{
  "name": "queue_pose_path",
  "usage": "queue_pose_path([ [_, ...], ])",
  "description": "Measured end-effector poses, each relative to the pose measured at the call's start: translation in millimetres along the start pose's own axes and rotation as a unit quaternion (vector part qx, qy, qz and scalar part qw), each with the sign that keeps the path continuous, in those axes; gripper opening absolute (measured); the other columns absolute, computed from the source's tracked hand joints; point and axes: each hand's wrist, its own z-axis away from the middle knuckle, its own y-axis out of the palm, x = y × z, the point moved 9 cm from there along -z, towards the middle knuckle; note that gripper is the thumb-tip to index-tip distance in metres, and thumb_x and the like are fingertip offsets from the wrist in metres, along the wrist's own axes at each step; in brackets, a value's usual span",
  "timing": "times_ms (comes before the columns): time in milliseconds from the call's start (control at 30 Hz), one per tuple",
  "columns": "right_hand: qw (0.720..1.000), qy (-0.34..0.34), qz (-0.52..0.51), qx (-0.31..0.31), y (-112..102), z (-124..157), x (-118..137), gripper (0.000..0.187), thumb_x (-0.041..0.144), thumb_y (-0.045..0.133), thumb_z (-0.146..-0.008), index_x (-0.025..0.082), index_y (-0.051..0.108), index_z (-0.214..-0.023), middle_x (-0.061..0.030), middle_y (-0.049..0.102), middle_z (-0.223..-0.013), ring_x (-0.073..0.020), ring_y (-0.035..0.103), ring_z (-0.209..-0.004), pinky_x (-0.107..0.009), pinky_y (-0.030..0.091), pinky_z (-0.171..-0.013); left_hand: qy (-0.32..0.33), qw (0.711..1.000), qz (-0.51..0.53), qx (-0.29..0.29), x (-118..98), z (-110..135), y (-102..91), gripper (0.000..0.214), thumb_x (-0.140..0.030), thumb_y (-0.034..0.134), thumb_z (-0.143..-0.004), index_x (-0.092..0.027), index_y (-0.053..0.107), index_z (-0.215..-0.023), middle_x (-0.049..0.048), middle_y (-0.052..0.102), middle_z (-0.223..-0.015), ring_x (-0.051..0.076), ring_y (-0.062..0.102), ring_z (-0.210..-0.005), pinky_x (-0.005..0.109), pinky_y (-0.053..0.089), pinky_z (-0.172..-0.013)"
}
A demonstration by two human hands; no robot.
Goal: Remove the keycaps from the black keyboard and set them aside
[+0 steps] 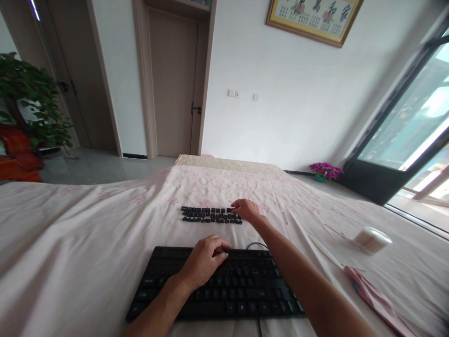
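Observation:
A black keyboard (210, 308) lies on the pink-flowered cloth in front of me, with part of its upper area looking bare of keycaps. My left hand (205, 261) rests over the keyboard's upper middle, thumb and forefinger closed together; anything between them is too small to make out. Beyond the keyboard, several loose black keycaps (198, 214) are laid out in rows. At the right end of these rows is my right hand (247, 209), its fingertips pinched down on a keycap in the far row. The fingers partly cover that keycap.
On the right stand a clear tub of cotton swabs (372, 240) and a pink cloth (377, 297) beside a thin white stick (324, 250). A single swab (285, 218) lies nearer the keycaps. The keyboard's cable (257, 244) loops behind it. The pale tablecloth (87, 243) has folds.

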Motion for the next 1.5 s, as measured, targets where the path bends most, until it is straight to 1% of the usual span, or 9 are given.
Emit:
queue_pose_path([
  [400, 1.0, -0.005, -0.001, 0.001, 4.4, -2.8, 11.3, 0.02, 0.038, 0.063, -0.075, 0.032, 0.074, -0.09, -0.0006, 0.072, -0.085, -0.0191, 0.063, -0.085, -0.024, 0.039, -0.066, 0.005, 1.0, -0.004, 0.006, -1.4, 0.2, -0.5, 0.022, -0.014, 0.055, -0.075, -0.021, 0.069, -0.09, 0.0008, 0.063, -0.089, 0.014, 0.059, -0.079, 0.025, 0.045, -0.073],
  [800, 1.0, 0.019, -0.021, 0.003, 4.4, -0.4, 6.8, 0.018, 0.04, 0.064, -0.074, 0.029, 0.074, -0.085, 0.0009, 0.07, -0.075, -0.0159, 0.063, -0.076, -0.021, 0.036, -0.059, 0.008, 1.0, -0.013, 0.003, -0.9, -0.2, -0.1, 0.021, -0.015, 0.055, -0.075, -0.021, 0.069, -0.09, 0.0013, 0.063, -0.089, 0.015, 0.059, -0.08, 0.025, 0.045, -0.074],
  [967, 0.999, 0.014, -0.033, -0.01, -0.2, 3.2, 5.6, 0.022, 0.045, 0.061, -0.077, 0.027, 0.073, -0.082, -0.0002, 0.069, -0.072, -0.0161, 0.062, -0.072, -0.022, 0.035, -0.058, 0.01, 1.0, -0.015, 0.002, -1.4, 0.6, -0.3, 0.021, -0.015, 0.055, -0.076, -0.021, 0.069, -0.089, 0.0011, 0.063, -0.088, 0.015, 0.059, -0.079, 0.025, 0.045, -0.073],
  [1067, 0.999, 0.003, -0.042, -0.027, -10.0, 8.4, 9.9, 0.034, 0.049, 0.053, -0.083, 0.022, 0.073, -0.077, -0.0039, 0.069, -0.072, -0.0182, 0.062, -0.072, -0.023, 0.037, -0.059, 0.012, 1.0, -0.011, 0.004, -1.7, 0.3, 0.2, 0.021, -0.015, 0.055, -0.076, -0.021, 0.069, -0.089, 0.0012, 0.063, -0.089, 0.015, 0.059, -0.079, 0.024, 0.046, -0.074],
  [1167, 0.997, -0.022, -0.063, -0.043, -26.1, 20.0, 20.7, 0.046, 0.05, 0.038, -0.092, 0.019, 0.072, -0.083, -0.0056, 0.07, -0.08, -0.0177, 0.062, -0.077, -0.024, 0.039, -0.065, 0.016, 1.0, -0.012, 0.005, -1.9, -0.2, 0.6, 0.021, -0.015, 0.055, -0.076, -0.02, 0.069, -0.089, 0.0018, 0.064, -0.089, 0.015, 0.059, -0.08, 0.025, 0.046, -0.074],
  [1300, 0.989, -0.087, -0.106, -0.054, -53.6, 52.4, 42.0, 0.054, 0.046, 0.021, -0.097, 0.025, 0.07, -0.094, -0.0001, 0.07, -0.093, -0.013, 0.061, -0.088, -0.021, 0.04, -0.077, 0.019, 1.0, -0.009, 0.006, -0.5, 0.0, 1.3, 0.02, -0.014, 0.055, -0.076, -0.02, 0.069, -0.09, 0.0024, 0.064, -0.09, 0.015, 0.06, -0.082, 0.025, 0.047, -0.076],
  [1367, 0.977, -0.151, -0.129, -0.078, -70.4, 77.0, 54.9, 0.053, 0.043, 0.024, -0.097, 0.023, 0.072, -0.088, -0.0015, 0.07, -0.089, -0.0148, 0.061, -0.088, -0.023, 0.039, -0.079, 0.02, 1.0, -0.016, 0.008, 0.6, 0.4, 2.1, 0.02, -0.014, 0.055, -0.077, -0.02, 0.069, -0.09, 0.0022, 0.064, -0.089, 0.015, 0.06, -0.082, 0.025, 0.047, -0.076],
  [1433, 0.971, -0.163, -0.153, -0.081, -78.6, 100.4, 57.3, 0.046, 0.04, 0.03, -0.096, 0.023, 0.072, -0.089, -0.0003, 0.069, -0.078, -0.0137, 0.06, -0.075, -0.024, 0.041, -0.072, 0.021, 0.999, -0.028, 0.008, 1.8, 0.9, 2.8, 0.02, -0.015, 0.055, -0.077, -0.02, 0.068, -0.09, 0.0016, 0.063, -0.089, 0.014, 0.06, -0.082, 0.025, 0.047, -0.076],
  [1500, 0.958, -0.163, -0.225, -0.067, -79.7, 121.2, 55.8, 0.042, 0.04, 0.034, -0.094, 0.021, 0.071, -0.092, -0.0002, 0.067, -0.072, -0.0118, 0.057, -0.064, -0.023, 0.042, -0.063, 0.023, 0.999, -0.037, 0.011, 2.5, 1.5, 4.4, 0.02, -0.014, 0.055, -0.077, -0.021, 0.068, -0.09, 0.0011, 0.063, -0.089, 0.014, 0.06, -0.08, 0.025, 0.047, -0.074],
])
